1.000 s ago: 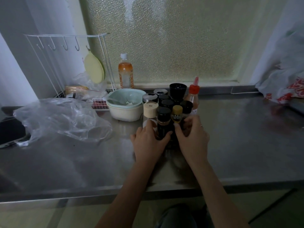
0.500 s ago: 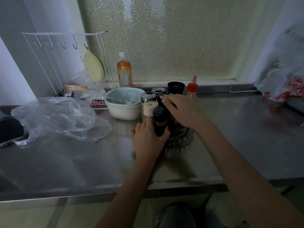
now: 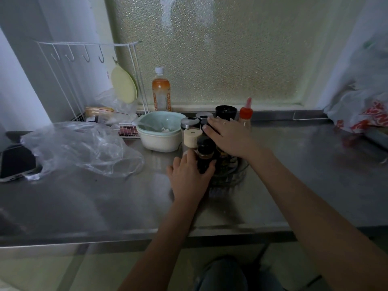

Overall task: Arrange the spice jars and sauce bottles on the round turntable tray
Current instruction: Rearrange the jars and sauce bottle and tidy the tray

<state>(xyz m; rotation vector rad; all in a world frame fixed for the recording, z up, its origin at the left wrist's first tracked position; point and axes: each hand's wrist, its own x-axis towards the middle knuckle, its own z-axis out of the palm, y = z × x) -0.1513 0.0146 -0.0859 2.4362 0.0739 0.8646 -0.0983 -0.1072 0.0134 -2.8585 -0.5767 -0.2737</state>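
Observation:
A cluster of spice jars and sauce bottles stands on a clear round turntable tray on the steel counter. My left hand is wrapped around a dark bottle with a black cap at the tray's front left. My right hand lies flat over the tops of the jars in the middle, fingers spread, hiding them. A jar with a cream lid, a silver-lidded jar, a tall black jar and a red-capped squeeze bottle stand around them.
A mint and white bowl sits just left of the tray. An orange drink bottle stands by the window. A crumpled clear plastic bag and a phone lie left; a white wire rack behind; printed bags far right.
My right hand has left the front of the cluster and reached over the jar tops toward the back. My left hand stays on the dark bottle at the front.

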